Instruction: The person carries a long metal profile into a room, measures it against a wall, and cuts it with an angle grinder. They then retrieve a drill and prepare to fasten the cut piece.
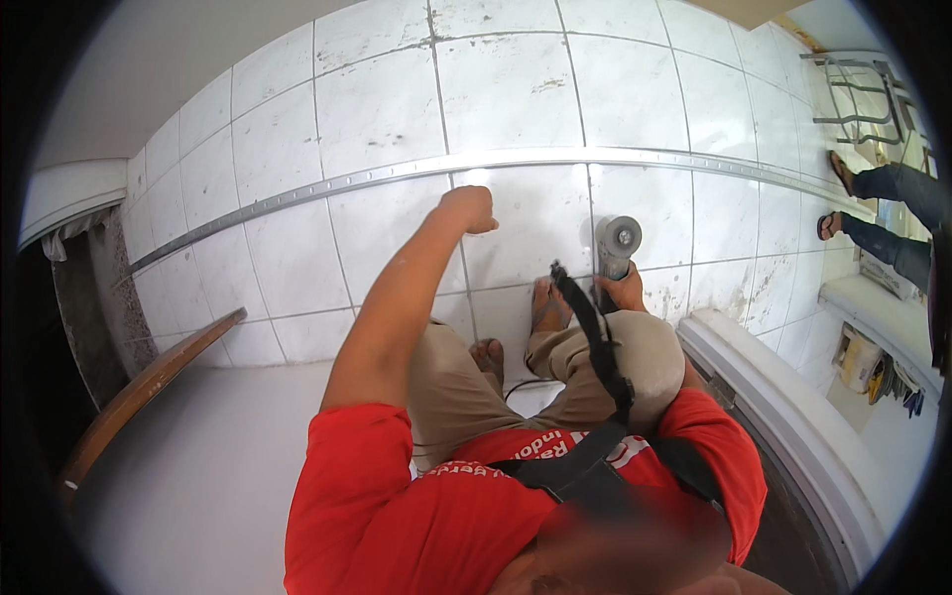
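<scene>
Wearer's view of a tiled floor, read from left to right. At the far left, a curved-looking wooden edge (164,382) stands near the left end of a long metal strip (327,185). The strip lies on the floor tiles (506,99) beyond both hands, its long axis running crosswise to the wearer, from the left side of the view to the right; its bend is at least partly due to the lens.

Left of centre, the left hand (468,208) reaches out on an extended arm to just short of the strip, and is the nearer of the two. Its fingers appear curled, back of the hand upward; the palm is hidden, so whether it is fully closed or holds something small cannot be told.

Right of centre, the right hand (625,289) is closed around the body of an angle grinder (622,238), beside the wearer's right knee (645,347). The tool's disc end points away from the wearer, toward the strip and roughly across its axis, with bare tile between.

At the far right, a second person's sandalled feet (831,226) stand near the strip's right end, below a grey metal frame (861,119).
</scene>
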`<act>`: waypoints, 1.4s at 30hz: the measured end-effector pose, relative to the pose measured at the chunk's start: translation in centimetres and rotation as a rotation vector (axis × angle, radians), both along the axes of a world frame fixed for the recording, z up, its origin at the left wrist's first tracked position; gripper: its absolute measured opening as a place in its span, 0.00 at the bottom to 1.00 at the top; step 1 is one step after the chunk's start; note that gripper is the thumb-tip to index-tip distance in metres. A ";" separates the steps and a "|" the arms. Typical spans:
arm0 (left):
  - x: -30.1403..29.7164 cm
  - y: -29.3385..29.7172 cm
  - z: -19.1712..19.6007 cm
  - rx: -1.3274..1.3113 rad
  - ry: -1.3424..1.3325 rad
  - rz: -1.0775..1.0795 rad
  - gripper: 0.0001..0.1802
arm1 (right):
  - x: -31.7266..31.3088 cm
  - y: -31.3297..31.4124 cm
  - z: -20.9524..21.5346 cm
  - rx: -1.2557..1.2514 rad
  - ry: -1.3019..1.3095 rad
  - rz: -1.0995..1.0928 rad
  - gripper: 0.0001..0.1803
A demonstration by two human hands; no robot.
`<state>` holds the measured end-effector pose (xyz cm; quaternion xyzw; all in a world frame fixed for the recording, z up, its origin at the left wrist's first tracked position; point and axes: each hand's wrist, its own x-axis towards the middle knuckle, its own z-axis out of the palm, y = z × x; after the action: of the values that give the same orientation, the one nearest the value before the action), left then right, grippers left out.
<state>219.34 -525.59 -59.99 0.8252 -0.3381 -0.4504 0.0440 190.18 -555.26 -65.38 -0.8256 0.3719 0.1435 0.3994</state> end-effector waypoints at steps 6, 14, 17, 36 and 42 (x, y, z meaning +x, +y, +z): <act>-7.3 -6.5 -1.5 -0.443 0.298 0.489 0.31 | 2.0 1.1 0.0 0.370 0.005 -0.316 0.32; -17.3 -15.7 -0.6 -0.710 0.532 0.916 0.53 | 9.2 2.6 8.2 0.493 -0.355 -0.503 0.27; -17.9 -17.2 1.0 -1.017 0.460 1.021 0.52 | 10.0 3.5 10.5 0.490 -0.481 -0.591 0.30; -21.5 -18.1 6.4 -0.885 0.728 1.036 0.51 | 5.0 1.8 15.5 0.422 -0.646 -0.582 0.25; -22.1 -18.6 3.4 -1.020 0.784 0.867 0.49 | 4.4 2.6 15.0 0.369 -0.710 -0.652 0.28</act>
<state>197.25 -544.16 -56.59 0.5418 -0.1102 -0.4403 0.7074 194.62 -552.71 -50.33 -0.5805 0.4197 -0.2143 0.6641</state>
